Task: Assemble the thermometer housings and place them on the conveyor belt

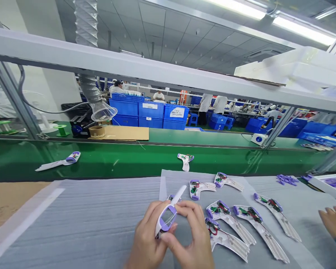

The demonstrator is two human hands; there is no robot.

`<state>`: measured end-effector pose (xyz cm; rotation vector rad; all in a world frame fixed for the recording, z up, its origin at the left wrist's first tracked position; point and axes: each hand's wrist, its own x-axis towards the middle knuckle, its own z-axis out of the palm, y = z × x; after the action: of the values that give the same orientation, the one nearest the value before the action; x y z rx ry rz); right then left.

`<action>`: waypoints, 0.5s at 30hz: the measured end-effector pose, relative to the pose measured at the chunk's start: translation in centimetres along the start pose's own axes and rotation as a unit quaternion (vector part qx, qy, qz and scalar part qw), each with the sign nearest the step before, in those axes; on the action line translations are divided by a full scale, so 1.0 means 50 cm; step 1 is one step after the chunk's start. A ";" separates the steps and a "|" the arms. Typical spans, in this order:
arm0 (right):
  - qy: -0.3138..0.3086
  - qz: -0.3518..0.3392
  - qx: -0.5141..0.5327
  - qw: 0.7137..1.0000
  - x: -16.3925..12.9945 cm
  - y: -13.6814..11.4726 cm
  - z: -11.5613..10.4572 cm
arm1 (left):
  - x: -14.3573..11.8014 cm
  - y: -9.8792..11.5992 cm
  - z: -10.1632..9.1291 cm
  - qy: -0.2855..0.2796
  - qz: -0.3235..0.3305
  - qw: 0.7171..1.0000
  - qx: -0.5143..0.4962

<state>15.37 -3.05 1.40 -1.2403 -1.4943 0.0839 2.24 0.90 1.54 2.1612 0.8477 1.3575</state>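
Note:
Both my hands hold one white-and-purple device shell [168,213] above the grey foam mat [86,220]. My left hand [147,239] grips its lower body from the left. My right hand [192,233] pinches it from the right, fingers at the purple-framed window. The shell's white handle points up and to the right. Several open half-shells with green boards and red wires [226,220] lie on the mat just right of my hands.
A green conveyor belt [123,160] runs behind the mat, carrying a closed shell [60,161] at left and an open one [185,160] in the middle. Another person's hand [334,222] rests at the right edge. Small purple parts [287,180] and a tray [329,184] lie at far right.

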 end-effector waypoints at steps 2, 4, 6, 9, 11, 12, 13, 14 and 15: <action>-0.031 -0.059 -0.027 0.997 0.022 0.010 -0.029 | 0.005 0.009 -0.005 -0.005 -0.010 0.999 -0.030; -0.105 -0.133 -0.064 0.983 0.048 0.025 -0.063 | 0.012 0.019 -0.005 -0.022 -0.034 0.997 -0.063; -0.183 -0.187 -0.101 0.960 0.070 0.043 -0.094 | 0.027 0.024 0.005 -0.053 -0.034 0.993 -0.097; -0.186 -0.216 -0.166 0.944 0.090 0.079 -0.126 | 0.074 0.016 0.047 -0.121 -0.005 0.986 -0.117; -0.143 -0.201 -0.212 0.946 0.098 0.115 -0.141 | 0.123 0.006 0.093 -0.188 0.021 0.976 -0.103; -0.125 -0.184 -0.228 0.948 0.102 0.138 -0.149 | 0.150 0.002 0.120 -0.220 0.042 0.970 -0.093; -0.114 -0.162 -0.241 0.950 0.107 0.163 -0.160 | 0.180 -0.001 0.149 -0.247 0.070 0.963 -0.084; -0.107 -0.138 -0.253 0.952 0.111 0.192 -0.174 | 0.210 -0.003 0.178 -0.272 0.100 0.954 -0.074; -0.101 -0.107 -0.271 0.951 0.116 0.223 -0.193 | 0.242 -0.007 0.208 -0.298 0.130 0.944 -0.063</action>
<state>30.76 0.70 1.67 -1.5210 -1.8986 -0.3781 15.56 9.12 4.65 2.4332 0.2426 0.7464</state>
